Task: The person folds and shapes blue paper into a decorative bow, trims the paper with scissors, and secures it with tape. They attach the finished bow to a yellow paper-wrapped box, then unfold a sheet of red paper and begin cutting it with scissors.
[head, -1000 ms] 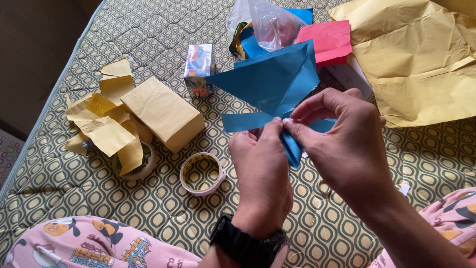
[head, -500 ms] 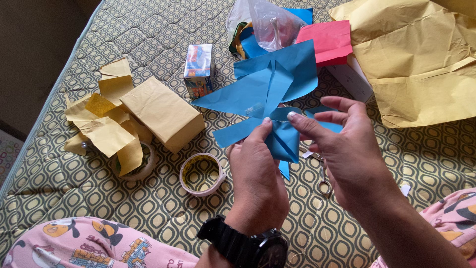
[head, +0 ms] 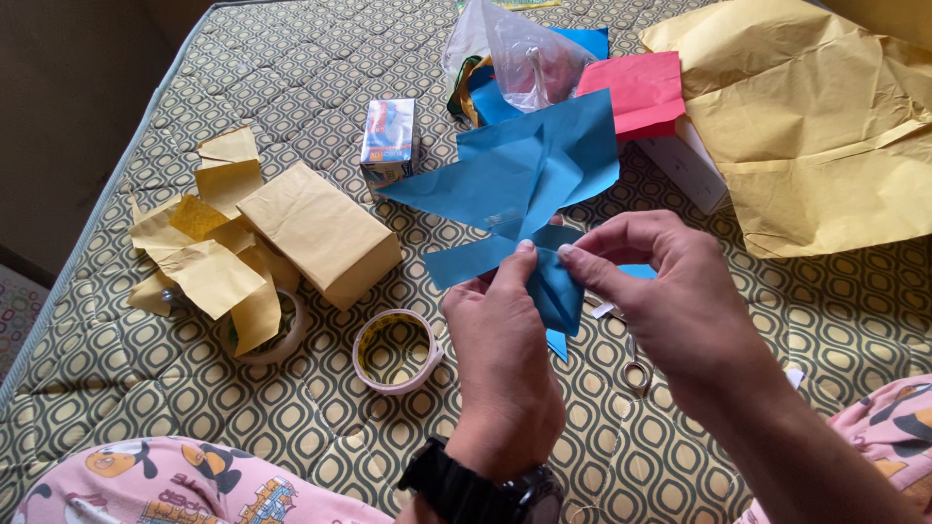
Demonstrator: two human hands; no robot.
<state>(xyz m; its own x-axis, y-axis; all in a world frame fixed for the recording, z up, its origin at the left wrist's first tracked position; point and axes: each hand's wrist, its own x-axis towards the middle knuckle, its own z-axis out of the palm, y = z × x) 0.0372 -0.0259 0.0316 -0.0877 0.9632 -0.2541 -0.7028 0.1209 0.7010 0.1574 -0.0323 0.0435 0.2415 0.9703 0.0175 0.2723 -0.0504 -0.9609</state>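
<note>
Left hand (head: 505, 359) raised, back to camera, fingers pinching blue paper (head: 524, 184), right hand (head: 670, 301) opposite, thumb and forefinger pinching same fold, above patterned mattress (head: 291, 408)

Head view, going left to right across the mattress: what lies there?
Crumpled yellow-brown paper scraps → box wrapped in brown paper → white roll of clear tape → left hand pinching blue paper → right hand → large crumpled sheet of yellow-brown paper.
</note>
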